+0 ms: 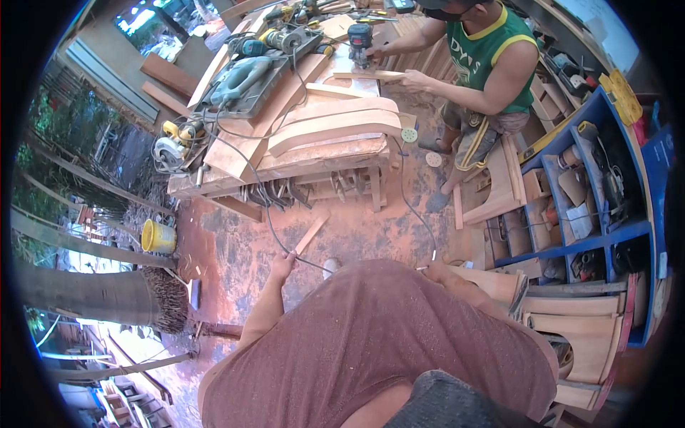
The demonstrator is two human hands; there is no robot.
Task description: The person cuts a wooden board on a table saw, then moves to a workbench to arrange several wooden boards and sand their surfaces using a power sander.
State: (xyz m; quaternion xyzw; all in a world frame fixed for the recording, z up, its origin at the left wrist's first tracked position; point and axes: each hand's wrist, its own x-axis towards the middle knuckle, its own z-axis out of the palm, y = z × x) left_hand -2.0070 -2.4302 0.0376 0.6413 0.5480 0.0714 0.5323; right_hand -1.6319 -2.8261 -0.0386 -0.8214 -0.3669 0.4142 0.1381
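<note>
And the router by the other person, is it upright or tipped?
Upright: the router has its blue top uppermost, the co-worker's hand beside it.

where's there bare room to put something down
Bare floor shows between the wood strip and the white-tipped cable, and again between the yellow bucket and the gray cable in the left hand. The workbench is crowded with power tools and curved boards; the blue shelving is packed too.

green and yellow set against mottled red

the sleeveless jersey is coloured green, edged in yellow and marked with pale lettering. the shorts are striped with yellow. the floor is mottled orange-red and grey. the shelving is painted blue, the bucket is coloured yellow, and the brownish-maroon cloth is flecked with pale specks. the cable is coloured dark grey.
</note>
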